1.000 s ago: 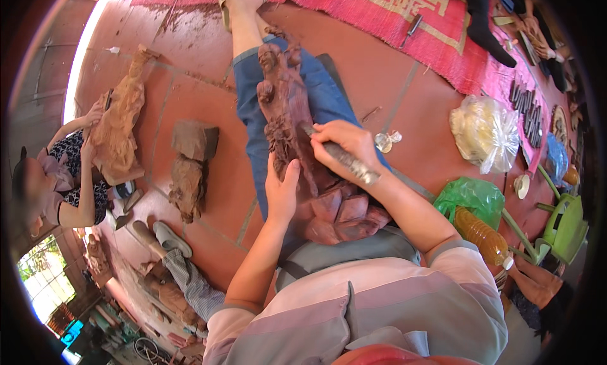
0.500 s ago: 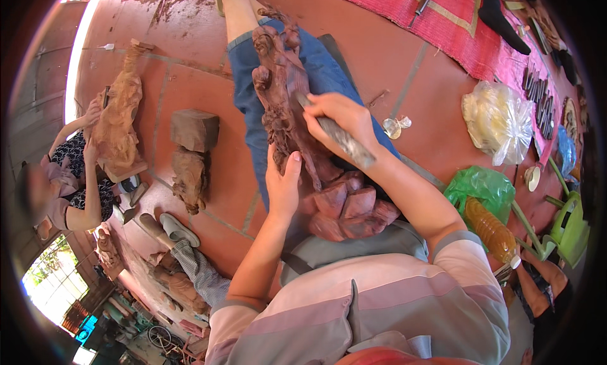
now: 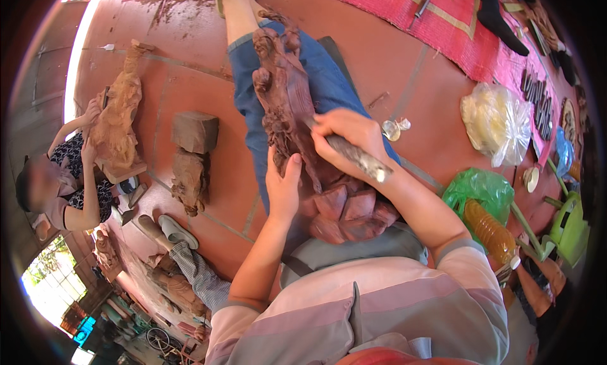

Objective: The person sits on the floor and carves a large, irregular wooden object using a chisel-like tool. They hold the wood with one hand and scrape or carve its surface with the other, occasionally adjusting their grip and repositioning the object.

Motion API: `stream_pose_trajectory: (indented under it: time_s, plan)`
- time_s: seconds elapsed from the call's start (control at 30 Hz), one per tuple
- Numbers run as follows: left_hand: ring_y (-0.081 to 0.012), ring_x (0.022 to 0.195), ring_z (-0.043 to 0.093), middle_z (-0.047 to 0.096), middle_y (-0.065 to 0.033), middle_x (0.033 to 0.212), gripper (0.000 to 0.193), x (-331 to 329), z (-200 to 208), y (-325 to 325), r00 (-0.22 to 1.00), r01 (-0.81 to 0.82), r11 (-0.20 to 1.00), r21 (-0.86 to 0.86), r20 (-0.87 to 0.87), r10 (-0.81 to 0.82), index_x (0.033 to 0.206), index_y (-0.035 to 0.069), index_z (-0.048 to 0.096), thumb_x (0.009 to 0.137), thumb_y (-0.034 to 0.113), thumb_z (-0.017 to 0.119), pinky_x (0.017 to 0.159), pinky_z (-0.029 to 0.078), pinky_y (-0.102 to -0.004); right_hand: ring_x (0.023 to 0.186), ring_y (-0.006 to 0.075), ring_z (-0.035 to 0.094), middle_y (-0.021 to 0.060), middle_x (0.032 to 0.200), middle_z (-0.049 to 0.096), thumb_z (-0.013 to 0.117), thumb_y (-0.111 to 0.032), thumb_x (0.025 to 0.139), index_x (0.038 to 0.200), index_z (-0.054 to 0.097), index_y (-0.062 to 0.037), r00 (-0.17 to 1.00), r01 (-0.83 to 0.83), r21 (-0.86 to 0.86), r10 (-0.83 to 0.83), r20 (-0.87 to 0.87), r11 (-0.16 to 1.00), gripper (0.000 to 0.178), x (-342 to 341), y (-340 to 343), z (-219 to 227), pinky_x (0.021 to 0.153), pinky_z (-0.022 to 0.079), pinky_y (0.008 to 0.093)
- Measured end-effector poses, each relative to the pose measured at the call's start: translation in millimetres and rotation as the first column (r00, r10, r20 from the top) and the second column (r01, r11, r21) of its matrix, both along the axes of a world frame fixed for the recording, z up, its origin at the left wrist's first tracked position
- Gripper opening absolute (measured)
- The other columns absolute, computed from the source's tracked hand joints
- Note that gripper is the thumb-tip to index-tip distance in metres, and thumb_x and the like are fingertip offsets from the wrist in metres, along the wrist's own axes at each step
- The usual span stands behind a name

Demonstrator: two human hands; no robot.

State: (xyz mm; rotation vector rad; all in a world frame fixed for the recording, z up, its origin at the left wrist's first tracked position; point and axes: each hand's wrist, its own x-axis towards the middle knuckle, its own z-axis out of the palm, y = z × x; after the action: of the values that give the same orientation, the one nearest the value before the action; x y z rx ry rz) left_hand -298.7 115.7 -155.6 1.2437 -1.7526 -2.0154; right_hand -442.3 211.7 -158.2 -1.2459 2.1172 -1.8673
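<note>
My right hand has slid back a bit, nearer to me and to the right, since half a second ago. The tool came along with it. My fingers are curled tight around that tool, which is long and dark, with a rubbed, shiny near end. Its far tip is at the smooth right side of the wood carving.

My left hand is where it was, thumb spread away from the fingers, against the carving's left side. The carving hasn't moved either. It lies along my lap on my blue pants, red-brown and full of bumps and curls (the near end looks like a pile of chunky rocks).

To the left, on the flat red floor, a boxy wood block touches a rough, knobbly lump. Far to the right sit a crinkly clear bag and, nearer, a thin green bag by a ridged yellow-brown bottle.
</note>
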Motion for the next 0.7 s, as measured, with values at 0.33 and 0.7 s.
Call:
stream_pose_trajectory:
  time_s: [0.33, 0.7]
  plan:
    - [-0.0036, 0.068, 0.048, 0.058, -0.0018, 0.096, 0.062, 4, 0, 0, 0.999, 0.023, 1.0, 0.013, 0.036, -0.024, 0.138, -0.002, 0.032, 0.091, 0.026, 0.06, 0.056, 0.039, -0.0176, 0.079, 0.0255, 0.067, 0.0127, 0.078, 0.066, 0.07, 0.0, 0.068, 0.077, 0.064, -0.0014, 0.998, 0.013, 0.082, -0.017, 0.058, 0.997, 0.011, -1, 0, 2, 0.07, 0.053, 0.0318]
    - [-0.0064, 0.07, 0.053, 0.06, -0.0039, 0.096, 0.063, 0, -4, -8, 0.997, -0.031, 0.987, 0.155, 0.068, 0.02, 0.136, 0.001, 0.036, 0.087, 0.028, 0.065, 0.058, 0.043, -0.0197, 0.066, 0.0213, 0.063, 0.0099, 0.072, 0.064, 0.068, -0.005, 0.071, 0.073, 0.062, -0.0018, 0.985, 0.051, -0.007, -0.049, 0.165, 0.999, 0.007, 0, -2, -1, 0.065, 0.051, 0.0313]
